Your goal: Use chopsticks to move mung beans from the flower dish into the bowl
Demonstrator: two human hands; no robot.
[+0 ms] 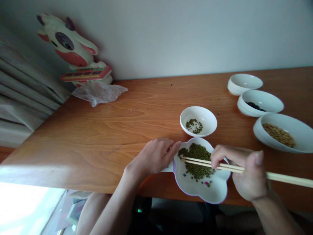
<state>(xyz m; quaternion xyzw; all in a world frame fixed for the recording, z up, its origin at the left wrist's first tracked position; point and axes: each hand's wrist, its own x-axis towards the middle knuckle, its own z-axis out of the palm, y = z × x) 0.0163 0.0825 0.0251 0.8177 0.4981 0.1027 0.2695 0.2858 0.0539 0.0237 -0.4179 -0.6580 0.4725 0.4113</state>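
A pair of light wooden chopsticks (234,168) is gripped in my right hand (246,169), their tips together among green beans. Those mung beans (199,160) lie heaped in a white flower-shaped dish (215,192) with a lilac rim, at the table's near edge. My left hand (156,155) is closed on the dish's left side, thumb at the rim and palm over its handle. Whether a bean sits between the chopstick tips I cannot tell. Just beyond the dish stands a round white bowl (207,122) with some mung beans in it.
On the right stand three white bowls: a far bowl (244,82), a middle bowl (271,98) with black beans, and a near bowl (300,133) with tan beans. A cow toy (75,49) and plastic bag (102,93) are at the back left, beside a curtain (22,94).
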